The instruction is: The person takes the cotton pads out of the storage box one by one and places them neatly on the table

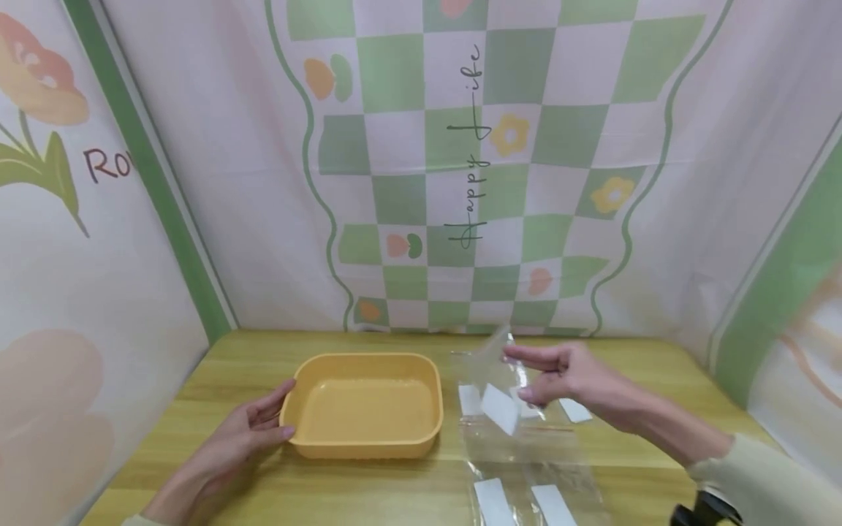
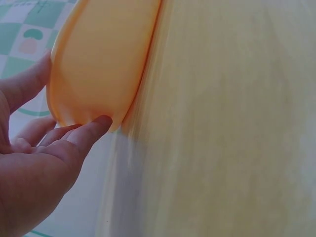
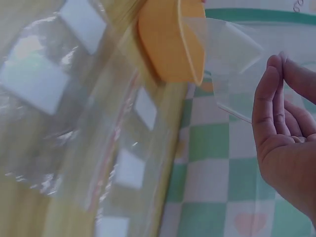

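A shallow yellow rectangular tray [image 1: 365, 413] lies on the wooden table, with nothing inside it. My left hand [image 1: 246, 435] holds its left end, thumb near one corner and fingers against the end wall; the left wrist view shows the fingers [image 2: 91, 133] at the tray's end [image 2: 103, 59]. Right of the tray, my right hand [image 1: 572, 380] pinches a clear plastic bag [image 1: 490, 365] bearing a white patch [image 1: 500, 409]. In the right wrist view, the thumb and fingertips meet at the edge of this raised bag [image 3: 232, 64].
More clear plastic bags [image 1: 526, 453] with white patches [image 1: 493, 502] lie flat on the table [image 1: 329, 489], right of the tray. One white patch [image 1: 576, 410] shows beneath the right hand. A patterned cloth curtain [image 1: 454, 146] hangs behind the table's far edge.
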Demonstrator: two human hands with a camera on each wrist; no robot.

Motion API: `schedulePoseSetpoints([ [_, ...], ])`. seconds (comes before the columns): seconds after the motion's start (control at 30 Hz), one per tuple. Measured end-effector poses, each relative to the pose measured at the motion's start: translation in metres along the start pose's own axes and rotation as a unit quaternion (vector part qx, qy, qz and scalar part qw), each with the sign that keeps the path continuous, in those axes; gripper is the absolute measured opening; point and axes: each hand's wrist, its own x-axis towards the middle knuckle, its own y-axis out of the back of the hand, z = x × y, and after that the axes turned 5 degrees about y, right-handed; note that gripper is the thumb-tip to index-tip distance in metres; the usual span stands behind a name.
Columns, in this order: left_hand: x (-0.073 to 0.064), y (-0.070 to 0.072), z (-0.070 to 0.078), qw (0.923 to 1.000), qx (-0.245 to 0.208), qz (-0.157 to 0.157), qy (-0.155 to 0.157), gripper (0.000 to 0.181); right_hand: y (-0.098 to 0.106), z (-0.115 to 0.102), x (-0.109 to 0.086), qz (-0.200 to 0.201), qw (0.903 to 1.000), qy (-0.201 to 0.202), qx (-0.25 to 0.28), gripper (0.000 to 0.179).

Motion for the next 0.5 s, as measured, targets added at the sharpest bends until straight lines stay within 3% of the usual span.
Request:
schedulePoseSetpoints([
  [0.33,-0.001,0.000,0.002,1.0000,-0.001,0.003,0.002,0.091,0.023,0.050,-0.068,0.024,0.9984,-0.018,0.049,0.065],
  [0.5,-0.001,0.000,0.002,1.0000,0.002,0.006,0.006,0.090,0.030,0.073,-0.094,0.009,0.9948,-0.034,0.096,0.058],
])
